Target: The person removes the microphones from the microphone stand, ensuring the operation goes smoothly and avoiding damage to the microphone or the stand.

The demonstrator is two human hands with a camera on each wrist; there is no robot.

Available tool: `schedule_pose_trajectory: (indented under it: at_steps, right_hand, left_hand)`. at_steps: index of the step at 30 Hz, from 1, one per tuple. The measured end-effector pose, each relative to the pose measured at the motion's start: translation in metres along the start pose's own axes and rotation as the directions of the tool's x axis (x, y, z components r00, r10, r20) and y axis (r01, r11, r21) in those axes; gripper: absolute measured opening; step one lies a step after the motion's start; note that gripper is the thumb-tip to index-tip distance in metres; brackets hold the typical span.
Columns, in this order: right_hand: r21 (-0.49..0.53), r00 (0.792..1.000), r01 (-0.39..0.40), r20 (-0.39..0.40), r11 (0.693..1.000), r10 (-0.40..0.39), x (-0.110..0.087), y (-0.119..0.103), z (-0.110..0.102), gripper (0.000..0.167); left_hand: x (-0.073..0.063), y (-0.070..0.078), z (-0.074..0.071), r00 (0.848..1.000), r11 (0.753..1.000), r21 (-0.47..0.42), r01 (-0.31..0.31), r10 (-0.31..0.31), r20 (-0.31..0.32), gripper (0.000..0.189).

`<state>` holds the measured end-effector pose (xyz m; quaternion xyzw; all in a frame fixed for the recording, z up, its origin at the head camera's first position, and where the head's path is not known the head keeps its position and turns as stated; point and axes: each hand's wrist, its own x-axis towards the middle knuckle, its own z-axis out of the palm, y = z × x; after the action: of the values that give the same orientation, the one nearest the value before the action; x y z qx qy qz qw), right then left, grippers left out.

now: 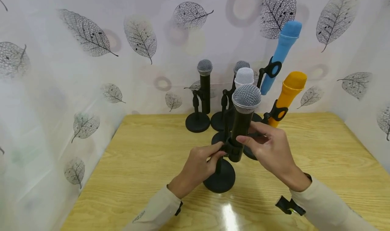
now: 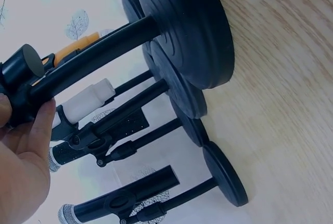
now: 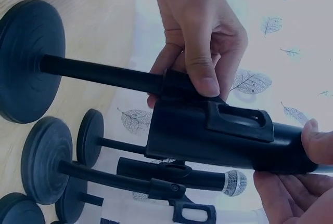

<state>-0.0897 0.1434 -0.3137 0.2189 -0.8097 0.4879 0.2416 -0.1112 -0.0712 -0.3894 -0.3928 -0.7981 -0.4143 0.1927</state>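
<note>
In the head view, my right hand (image 1: 275, 151) pinches the body of a black microphone (image 1: 241, 124) with a silver mesh head, which leans slightly right. My left hand (image 1: 199, 163) grips the joint at the top of a black desk stand, just below the mic clip (image 3: 242, 122). That clip wraps the lower end of the microphone, as the right wrist view shows. The stand's round base (image 1: 220, 178) is nearest to me on the table. Seen from the left wrist, its post (image 2: 96, 57) runs from the base to my left thumb and fingers.
Behind stand more microphones in black stands: a black one (image 1: 205, 89) at back left, another silver-headed one (image 1: 241, 65), a white one (image 1: 244, 76) partly hidden, a blue one (image 1: 281, 51) and an orange one (image 1: 289, 92). Leaf-printed cloth walls (image 1: 170, 55) enclose the wooden table (image 1: 146, 156).
</note>
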Motion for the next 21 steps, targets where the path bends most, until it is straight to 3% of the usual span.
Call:
schedule_pose_trajectory:
  at_steps: [8, 21]
  right_hand:
    - [0.050, 0.997, -0.069, 0.026, 0.996, 0.068, -0.0078, 0.0069, -0.0006, 0.041]
    - [0.021, 1.000, -0.029, -0.007, 0.999, 0.029, -0.0064, 0.0058, 0.0053, 0.038]
  left_hand:
    - [-0.0005, 0.0008, 0.0025, 1.000, 1.000, 0.005, -0.002, 0.002, -0.018, 0.023]
    - [0.0000, 0.0011, 0.0009, 1.000, 1.000, 0.006, -0.008, 0.008, -0.001, 0.021]
